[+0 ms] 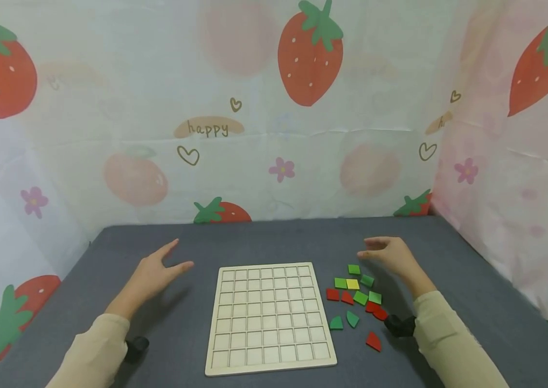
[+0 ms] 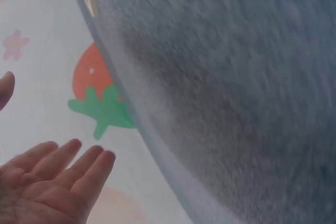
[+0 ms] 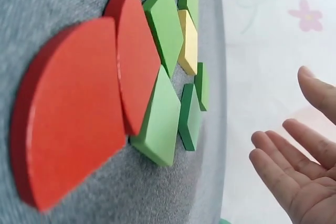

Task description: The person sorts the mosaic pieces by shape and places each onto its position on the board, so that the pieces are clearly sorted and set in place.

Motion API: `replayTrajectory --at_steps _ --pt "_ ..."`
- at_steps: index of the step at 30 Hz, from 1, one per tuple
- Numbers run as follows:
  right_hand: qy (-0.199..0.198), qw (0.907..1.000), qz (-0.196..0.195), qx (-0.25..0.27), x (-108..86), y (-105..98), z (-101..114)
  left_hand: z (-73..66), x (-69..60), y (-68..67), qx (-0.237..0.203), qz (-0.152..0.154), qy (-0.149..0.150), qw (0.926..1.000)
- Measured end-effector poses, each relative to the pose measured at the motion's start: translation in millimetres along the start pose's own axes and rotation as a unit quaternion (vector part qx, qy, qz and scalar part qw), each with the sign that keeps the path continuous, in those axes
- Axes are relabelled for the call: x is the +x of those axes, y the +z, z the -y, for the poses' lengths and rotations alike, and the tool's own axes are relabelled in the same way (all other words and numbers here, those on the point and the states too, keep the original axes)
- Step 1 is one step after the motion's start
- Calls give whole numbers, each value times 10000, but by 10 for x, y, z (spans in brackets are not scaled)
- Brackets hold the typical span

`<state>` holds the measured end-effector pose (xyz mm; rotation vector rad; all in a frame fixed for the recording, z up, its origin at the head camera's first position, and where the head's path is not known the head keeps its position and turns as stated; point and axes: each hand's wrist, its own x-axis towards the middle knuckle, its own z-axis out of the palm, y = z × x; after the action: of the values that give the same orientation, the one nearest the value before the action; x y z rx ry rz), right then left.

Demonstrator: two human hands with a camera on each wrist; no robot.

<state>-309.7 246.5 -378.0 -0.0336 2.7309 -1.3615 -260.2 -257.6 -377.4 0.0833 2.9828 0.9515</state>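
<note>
A pale wooden grid board (image 1: 270,318) lies flat on the grey table, its square cells bare. To its left my left hand (image 1: 150,277) hovers over the cloth, thumb apart from the straight fingers, holding nothing; the left wrist view shows the same hand (image 2: 58,179). Over the far right side my right hand (image 1: 390,256) is raised, fingers relaxed, with nothing in it. Below and left of it lie loose pieces: green squares (image 1: 353,269), a yellow square (image 1: 353,284), red pieces (image 1: 373,341) and green quarter-round pieces (image 1: 336,323). Red quarter-rounds (image 3: 79,103) look large in the right wrist view.
A grey cloth (image 1: 274,242) covers the table. Behind it and at both sides hangs a pale curtain (image 1: 264,70) printed with strawberries, hearts and flowers. Dark round devices (image 1: 137,349) sit at the wrists, by the beige sleeves (image 1: 96,350).
</note>
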Motion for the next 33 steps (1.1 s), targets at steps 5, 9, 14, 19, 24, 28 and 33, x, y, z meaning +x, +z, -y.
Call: replayTrajectory --at_steps 5,9,14,19,24,28,33 --pt "196 9997 119 97 -8 22 3 -18 -38 58 -499 176 -108 9985" --pt "377 9983 282 349 -10 36 1 -51 -56 124 -753 246 -208 9966" --pt "597 9961 420 499 6 39 -3 -129 -96 178 -1158 415 -292 9920" --pt "729 9955 449 411 34 47 -2 -196 -155 228 -1745 590 -256 9826" --pt "719 9958 517 236 83 66 1 -227 -192 309 -2048 680 -347 9758" --pt "859 9945 567 172 133 77 0 -264 -217 371 -2233 721 -527 9707" --pt "1020 9921 691 232 175 69 -25 -310 -251 430 -2272 771 -660 9685"
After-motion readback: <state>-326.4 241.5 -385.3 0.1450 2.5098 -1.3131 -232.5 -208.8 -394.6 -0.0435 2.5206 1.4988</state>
